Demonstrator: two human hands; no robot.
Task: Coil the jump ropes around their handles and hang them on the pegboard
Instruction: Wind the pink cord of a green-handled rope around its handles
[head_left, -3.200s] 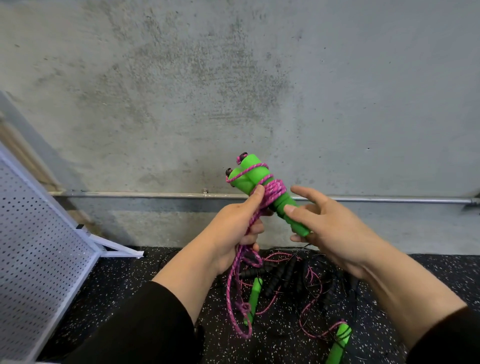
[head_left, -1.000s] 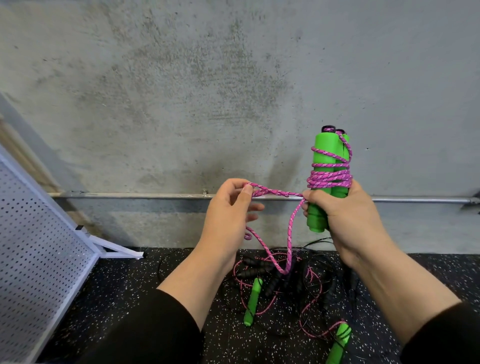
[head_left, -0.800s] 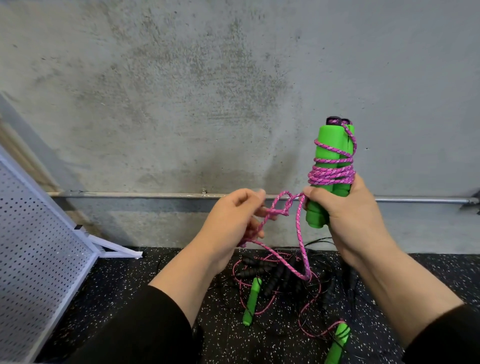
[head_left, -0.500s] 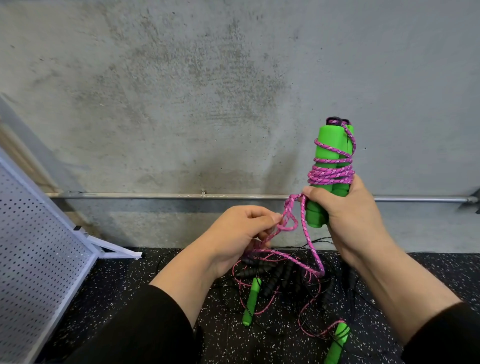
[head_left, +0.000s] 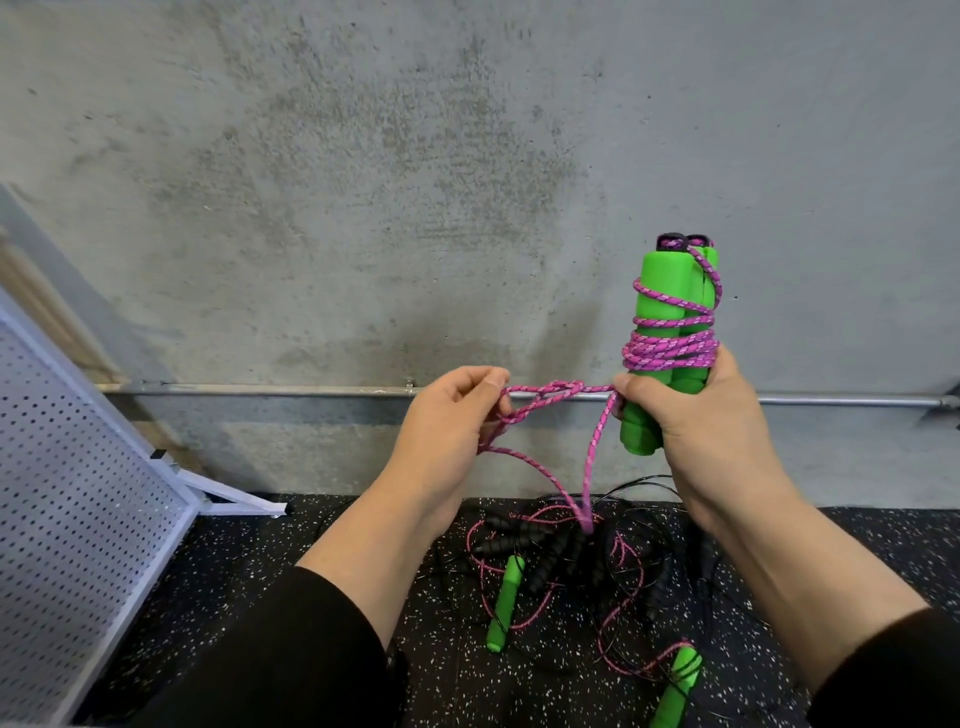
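Observation:
My right hand (head_left: 698, 415) grips a pair of green foam handles (head_left: 667, 306) held upright, with pink rope coiled several times around their middle. A stretch of the pink rope (head_left: 550, 389) runs leftward from the coil, twisted into a loose knot, to my left hand (head_left: 447, 431), which pinches it. From there a slack loop hangs down toward the floor. On the floor below lies a tangled pile of jump ropes (head_left: 571, 561) with black handles, thin black cords, pink rope and two loose green handles (head_left: 504, 603). The white pegboard (head_left: 78, 493) leans at the left.
A bare concrete wall fills the background, with a metal pipe (head_left: 311, 389) running along it at hand height. The floor is black speckled rubber (head_left: 260, 571). The pegboard's white foot (head_left: 234, 501) reaches out onto the floor at the left.
My left hand has risen and pulled the pink rope out to the left, drawing the twisted section taut between the hands. The right hand and green handles have stayed nearly still.

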